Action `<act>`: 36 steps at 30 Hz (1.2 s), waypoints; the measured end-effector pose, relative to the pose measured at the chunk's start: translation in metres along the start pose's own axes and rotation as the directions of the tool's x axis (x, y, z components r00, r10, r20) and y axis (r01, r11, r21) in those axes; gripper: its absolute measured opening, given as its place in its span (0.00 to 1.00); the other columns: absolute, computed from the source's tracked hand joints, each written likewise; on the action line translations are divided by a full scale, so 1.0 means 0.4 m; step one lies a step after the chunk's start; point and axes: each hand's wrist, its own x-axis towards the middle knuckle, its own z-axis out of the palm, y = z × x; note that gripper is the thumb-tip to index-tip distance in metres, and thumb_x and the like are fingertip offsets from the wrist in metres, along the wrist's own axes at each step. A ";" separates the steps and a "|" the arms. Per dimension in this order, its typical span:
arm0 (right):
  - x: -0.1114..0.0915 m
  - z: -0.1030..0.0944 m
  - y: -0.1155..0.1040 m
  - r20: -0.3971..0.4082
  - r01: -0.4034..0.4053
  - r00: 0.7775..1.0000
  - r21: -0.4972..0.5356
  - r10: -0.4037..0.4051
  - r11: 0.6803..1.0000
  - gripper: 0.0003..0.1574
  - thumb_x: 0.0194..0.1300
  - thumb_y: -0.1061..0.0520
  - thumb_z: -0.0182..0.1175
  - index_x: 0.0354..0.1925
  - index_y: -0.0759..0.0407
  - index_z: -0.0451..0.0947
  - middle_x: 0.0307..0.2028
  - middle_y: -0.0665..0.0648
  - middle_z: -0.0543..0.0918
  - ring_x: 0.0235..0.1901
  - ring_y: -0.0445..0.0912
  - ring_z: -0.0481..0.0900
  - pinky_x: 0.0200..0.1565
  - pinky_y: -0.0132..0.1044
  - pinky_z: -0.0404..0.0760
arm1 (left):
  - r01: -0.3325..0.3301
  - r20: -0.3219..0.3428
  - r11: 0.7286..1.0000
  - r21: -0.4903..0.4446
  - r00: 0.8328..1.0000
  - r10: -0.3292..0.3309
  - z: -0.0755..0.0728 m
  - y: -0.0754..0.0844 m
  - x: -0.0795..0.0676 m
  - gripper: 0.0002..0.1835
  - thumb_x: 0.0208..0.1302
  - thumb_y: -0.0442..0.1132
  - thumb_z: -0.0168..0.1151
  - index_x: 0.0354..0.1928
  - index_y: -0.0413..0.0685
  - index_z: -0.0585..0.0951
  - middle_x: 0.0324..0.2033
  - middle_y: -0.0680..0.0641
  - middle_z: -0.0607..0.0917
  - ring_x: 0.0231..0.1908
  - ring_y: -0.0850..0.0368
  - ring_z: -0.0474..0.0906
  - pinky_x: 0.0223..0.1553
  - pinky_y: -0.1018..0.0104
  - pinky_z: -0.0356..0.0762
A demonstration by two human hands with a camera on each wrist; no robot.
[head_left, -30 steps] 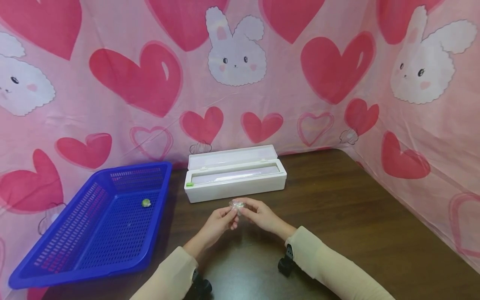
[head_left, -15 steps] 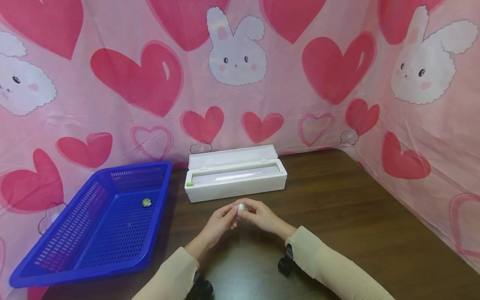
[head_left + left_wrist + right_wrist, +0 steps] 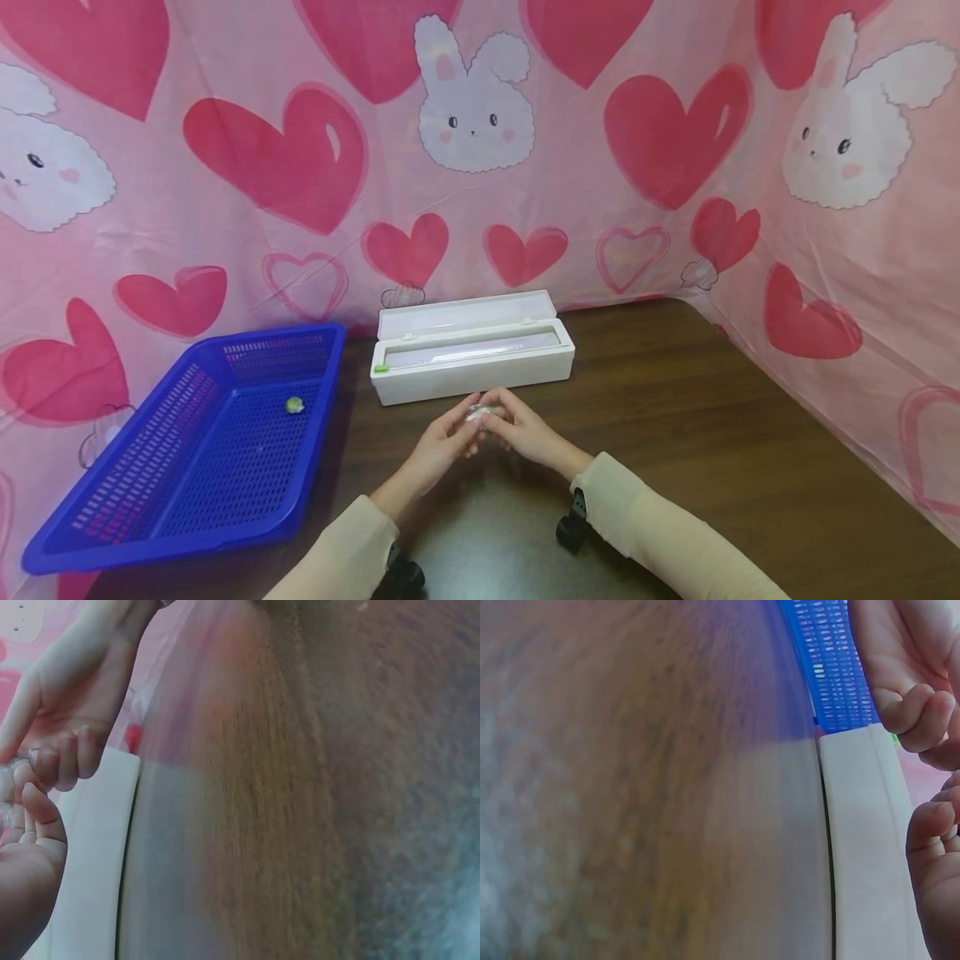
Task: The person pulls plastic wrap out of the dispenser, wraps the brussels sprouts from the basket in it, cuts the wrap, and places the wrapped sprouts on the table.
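Head view: left hand, right hand, grip narrow round shiny piece, right fingers arched higher than before

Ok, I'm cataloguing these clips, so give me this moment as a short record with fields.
Left hand: pinches a small shiny bundle
Right hand: pinches the same bundle from the other side
Bundle contents: cannot be told
White box: beyond the hands on the dark wooden table, its lid raised at the back, a green piece at its left end
Blue basket: left of the box, one small green item inside
Backdrop: pink cloth with hearts and rabbits
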 end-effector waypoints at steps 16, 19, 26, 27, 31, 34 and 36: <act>0.016 -0.002 0.069 0.090 -0.064 0.995 0.205 0.046 0.977 0.11 0.70 0.60 0.48 0.44 0.65 0.60 0.23 0.56 0.71 0.21 0.43 0.68 0.24 0.31 0.69 | -0.063 -0.143 0.998 -0.003 0.988 0.062 0.035 0.058 -0.030 0.18 0.66 0.34 0.53 0.55 0.32 0.74 0.23 0.49 0.76 0.21 0.63 0.71 0.25 0.74 0.71; 0.015 0.002 0.068 0.097 -0.039 0.995 0.201 0.020 0.979 0.09 0.70 0.60 0.48 0.41 0.65 0.60 0.22 0.54 0.70 0.20 0.41 0.67 0.22 0.31 0.69 | -0.075 -0.161 0.997 -0.006 0.984 0.073 0.039 0.054 -0.030 0.17 0.66 0.33 0.53 0.53 0.29 0.75 0.21 0.49 0.76 0.20 0.63 0.71 0.23 0.74 0.70; 0.017 0.002 0.072 0.090 -0.069 0.995 0.212 0.051 0.975 0.12 0.72 0.54 0.45 0.38 0.63 0.62 0.20 0.54 0.70 0.19 0.42 0.67 0.21 0.31 0.70 | -0.063 -0.139 0.998 0.020 0.988 0.065 0.036 0.056 -0.033 0.18 0.69 0.35 0.48 0.55 0.29 0.72 0.20 0.49 0.74 0.20 0.62 0.70 0.24 0.73 0.69; 0.017 0.001 0.073 0.085 -0.084 0.994 0.224 0.066 0.971 0.13 0.72 0.53 0.44 0.38 0.63 0.63 0.20 0.54 0.71 0.18 0.42 0.67 0.21 0.31 0.70 | -0.060 -0.126 0.998 0.031 0.990 0.063 0.034 0.056 -0.034 0.19 0.70 0.36 0.47 0.57 0.30 0.70 0.20 0.49 0.73 0.20 0.61 0.69 0.25 0.73 0.69; 0.018 -0.004 0.078 0.073 -0.131 0.991 0.280 0.115 0.951 0.16 0.73 0.49 0.41 0.37 0.61 0.66 0.21 0.54 0.71 0.19 0.43 0.67 0.21 0.32 0.69 | -0.055 -0.082 0.993 0.102 0.995 0.064 0.030 0.061 -0.037 0.23 0.70 0.34 0.47 0.65 0.38 0.62 0.25 0.49 0.72 0.24 0.59 0.67 0.28 0.68 0.69; 0.018 -0.006 0.080 0.072 -0.149 0.988 0.298 0.134 0.943 0.18 0.73 0.49 0.40 0.38 0.61 0.68 0.21 0.55 0.70 0.19 0.43 0.67 0.21 0.32 0.69 | -0.076 -0.079 0.984 0.164 0.993 0.090 0.029 0.062 -0.037 0.26 0.66 0.32 0.53 0.65 0.40 0.63 0.29 0.49 0.73 0.25 0.58 0.68 0.29 0.65 0.71; 0.018 -0.006 0.077 0.075 -0.160 0.987 0.292 0.144 0.943 0.19 0.73 0.48 0.40 0.40 0.63 0.68 0.22 0.54 0.71 0.20 0.43 0.67 0.22 0.32 0.69 | -0.087 -0.090 0.979 0.186 0.990 0.106 0.029 0.062 -0.036 0.25 0.64 0.31 0.55 0.63 0.38 0.66 0.31 0.48 0.76 0.25 0.58 0.69 0.29 0.65 0.72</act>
